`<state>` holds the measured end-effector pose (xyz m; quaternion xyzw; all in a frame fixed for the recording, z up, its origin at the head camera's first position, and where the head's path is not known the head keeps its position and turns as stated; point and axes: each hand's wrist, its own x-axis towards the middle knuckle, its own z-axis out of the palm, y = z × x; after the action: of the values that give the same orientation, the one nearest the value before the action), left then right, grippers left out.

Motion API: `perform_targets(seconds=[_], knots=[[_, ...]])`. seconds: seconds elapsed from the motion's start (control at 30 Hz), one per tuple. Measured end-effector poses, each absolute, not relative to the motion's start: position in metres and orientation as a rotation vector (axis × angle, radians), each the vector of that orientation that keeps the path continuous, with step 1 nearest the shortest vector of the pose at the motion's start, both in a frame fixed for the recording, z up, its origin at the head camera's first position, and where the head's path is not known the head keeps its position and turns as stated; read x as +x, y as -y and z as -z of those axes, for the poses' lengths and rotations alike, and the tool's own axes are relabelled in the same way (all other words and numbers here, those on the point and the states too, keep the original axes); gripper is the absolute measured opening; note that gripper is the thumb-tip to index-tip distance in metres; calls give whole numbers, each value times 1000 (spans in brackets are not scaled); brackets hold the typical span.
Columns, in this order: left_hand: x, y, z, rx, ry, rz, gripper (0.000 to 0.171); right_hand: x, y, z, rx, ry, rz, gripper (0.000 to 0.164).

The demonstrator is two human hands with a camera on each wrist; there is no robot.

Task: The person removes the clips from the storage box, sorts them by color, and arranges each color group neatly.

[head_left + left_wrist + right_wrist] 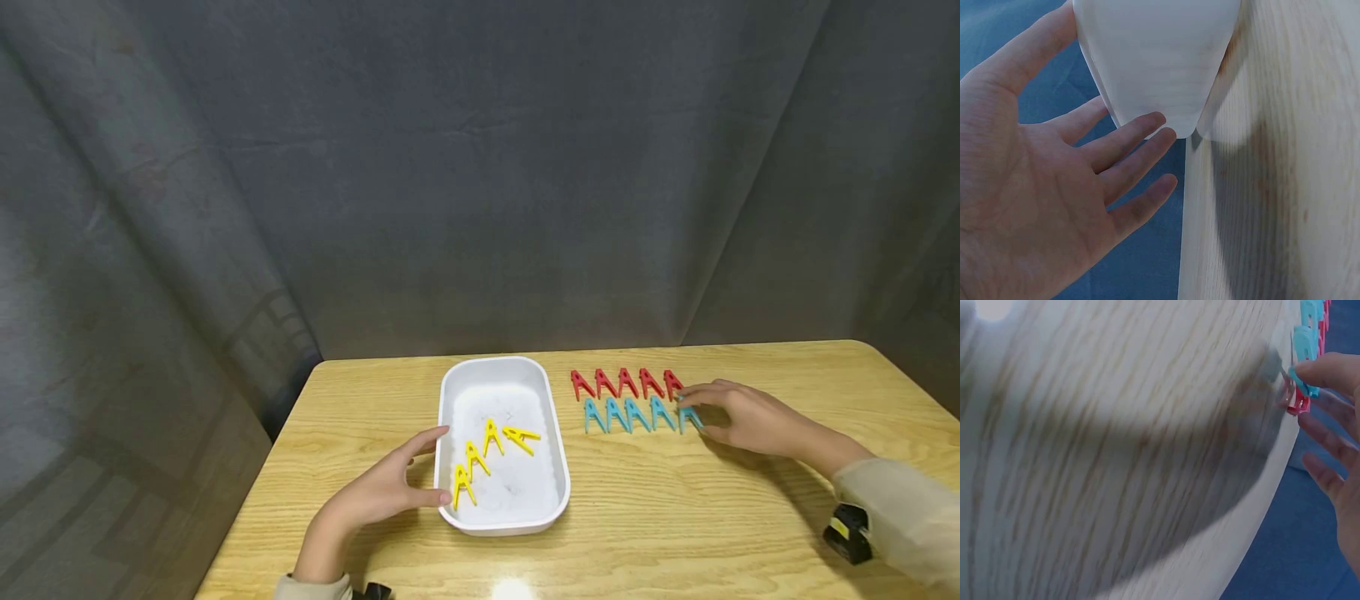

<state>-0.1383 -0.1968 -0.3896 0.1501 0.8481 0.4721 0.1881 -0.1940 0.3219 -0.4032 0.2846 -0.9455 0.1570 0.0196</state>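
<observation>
The end blue clothespin [687, 412] lies near the table's [637, 508] far edge, left of the right palm, its long axis running far to near: head toward the far edge, legs toward the near. The nearer right hand [750, 418] pinches it; the left hand [381, 487], fingers spread, touches the white tray's [525, 496] left rim.

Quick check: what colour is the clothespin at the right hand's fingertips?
Light blue; the clothespin shows best in the head view.
</observation>
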Motion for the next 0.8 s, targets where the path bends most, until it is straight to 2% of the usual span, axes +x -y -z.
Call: perform_targets(seconds=[0.8], knots=[[-136, 196, 384, 412, -2370, -1346, 86, -195, -321, 402, 886, 2897, -475, 43]])
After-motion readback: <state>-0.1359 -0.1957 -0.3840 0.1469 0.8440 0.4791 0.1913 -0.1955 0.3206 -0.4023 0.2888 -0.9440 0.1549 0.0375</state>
